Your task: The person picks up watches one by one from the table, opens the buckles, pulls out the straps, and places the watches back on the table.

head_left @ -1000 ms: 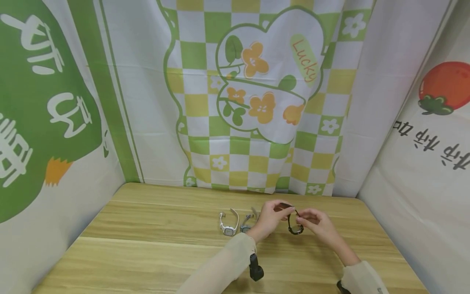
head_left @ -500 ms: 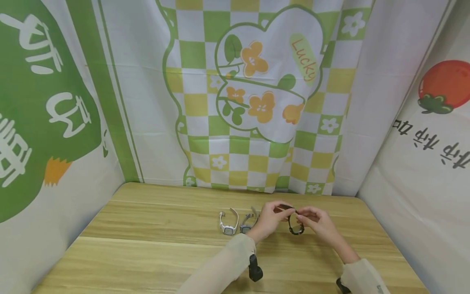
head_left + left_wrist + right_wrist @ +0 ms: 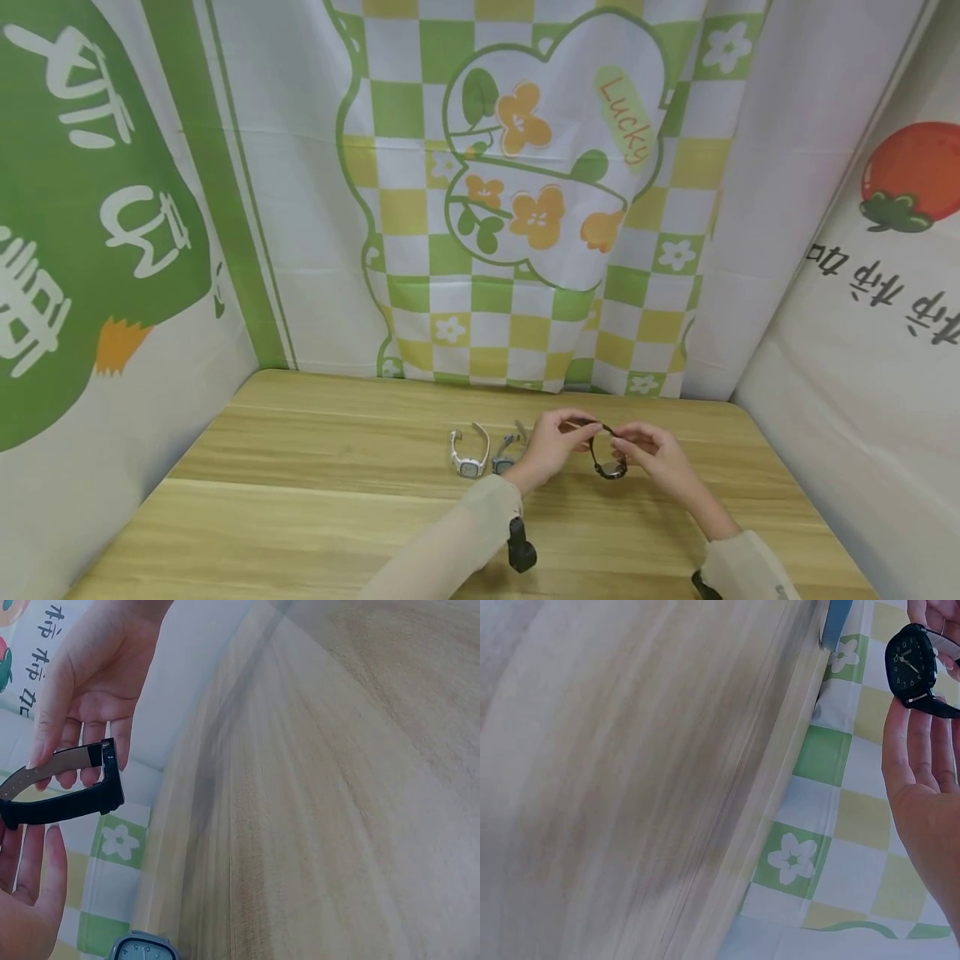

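Note:
A black wristwatch (image 3: 611, 471) with a closed-looking loop of strap hangs between my two hands above the table. My left hand (image 3: 551, 446) pinches the upper part of its strap (image 3: 60, 808) between thumb and fingers. From the other side, my right hand (image 3: 656, 457) grips the strap, its thumb on the brown inner face in the left wrist view. The dark dial with pale numerals (image 3: 911, 661) shows in the right wrist view, above the right hand's fingers. Left of my left hand stands a grey-blue watch (image 3: 504, 462), partly covered by that hand.
A white watch (image 3: 469, 468) stands on the wooden table (image 3: 300, 500) left of the grey-blue one, its strap ends raised. Behind the table's back edge hangs a green-and-yellow checked curtain (image 3: 487, 325). Printed cloth walls (image 3: 862, 350) rise at both sides.
The black watch and my right hand have shifted slightly to the right, and the dial end has swung a little. Both hands keep their hold; the other watches stay put.

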Motion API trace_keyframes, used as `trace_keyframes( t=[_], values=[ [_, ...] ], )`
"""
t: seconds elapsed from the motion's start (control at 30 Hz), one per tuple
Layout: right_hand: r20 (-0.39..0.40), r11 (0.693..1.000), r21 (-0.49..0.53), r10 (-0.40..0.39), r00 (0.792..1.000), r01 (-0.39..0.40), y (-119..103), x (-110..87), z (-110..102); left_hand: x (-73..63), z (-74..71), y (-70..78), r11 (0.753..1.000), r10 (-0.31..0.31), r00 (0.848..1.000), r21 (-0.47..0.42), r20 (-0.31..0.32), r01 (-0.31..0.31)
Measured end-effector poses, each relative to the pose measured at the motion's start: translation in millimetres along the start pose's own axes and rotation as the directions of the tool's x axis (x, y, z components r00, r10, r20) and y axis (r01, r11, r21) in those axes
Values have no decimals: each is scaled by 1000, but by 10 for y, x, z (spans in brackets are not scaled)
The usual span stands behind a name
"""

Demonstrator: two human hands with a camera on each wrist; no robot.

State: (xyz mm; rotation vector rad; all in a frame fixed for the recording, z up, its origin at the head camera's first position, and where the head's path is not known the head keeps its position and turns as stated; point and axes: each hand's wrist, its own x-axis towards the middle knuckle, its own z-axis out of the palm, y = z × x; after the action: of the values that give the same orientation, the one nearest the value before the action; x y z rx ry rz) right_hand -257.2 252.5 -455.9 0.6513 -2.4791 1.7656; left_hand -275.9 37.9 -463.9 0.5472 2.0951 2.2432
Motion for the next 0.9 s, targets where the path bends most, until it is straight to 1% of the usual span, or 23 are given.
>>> trace_keyframes(
  t=[0.17, 0.3, 0.43, 0.73, 0.9],
  values=[
    [-11, 1000, -2, 13, 1000, -13, 4, -11, -2, 3, -25, 4, 999, -2, 1000, -44, -31, 1],
    [-27, 1000, -9, 20, 999, -20, 7, -22, -6, 10, -41, -1, 998, 3, 1000, -64, -30, -5],
    [-29, 1000, -12, 25, 999, -26, 7, -29, -7, 8, -43, 3, 999, 5, 1000, -47, -18, -6],
    [-12, 1000, 10, -26, 1000, 26, 1, -17, 13, -5, -14, -1, 1000, 5, 1000, -12, -12, -5],
    [-14, 1000, 8, -30, 999, 30, -17, -6, 21, -7, -6, -12, 1000, -4, 1000, 14, 1, 4]
  ],
)
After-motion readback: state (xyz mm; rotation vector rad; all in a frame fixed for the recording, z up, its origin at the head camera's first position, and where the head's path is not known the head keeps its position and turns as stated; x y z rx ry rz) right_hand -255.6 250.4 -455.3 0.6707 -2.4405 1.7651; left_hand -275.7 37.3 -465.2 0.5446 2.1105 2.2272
